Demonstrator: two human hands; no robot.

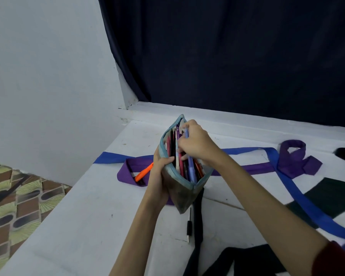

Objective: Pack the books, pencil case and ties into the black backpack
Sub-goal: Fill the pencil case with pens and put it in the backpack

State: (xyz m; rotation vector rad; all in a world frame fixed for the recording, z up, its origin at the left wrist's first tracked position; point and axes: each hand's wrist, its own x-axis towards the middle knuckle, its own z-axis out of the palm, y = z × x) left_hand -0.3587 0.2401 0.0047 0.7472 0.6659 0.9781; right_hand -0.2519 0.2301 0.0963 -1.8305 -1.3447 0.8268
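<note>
Grey-blue pencil case (179, 188) stands mid-table, long axis running away from the person; left hand (159, 172) grips its side, right hand (195, 144) pinches a lilac pen (190, 166) into its mouth.

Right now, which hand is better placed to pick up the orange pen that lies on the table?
Left, probably. The orange pen lies just beside the left hand, which grips the pencil case. The right hand holds a blue pen inside the case, so it is busy.
</note>
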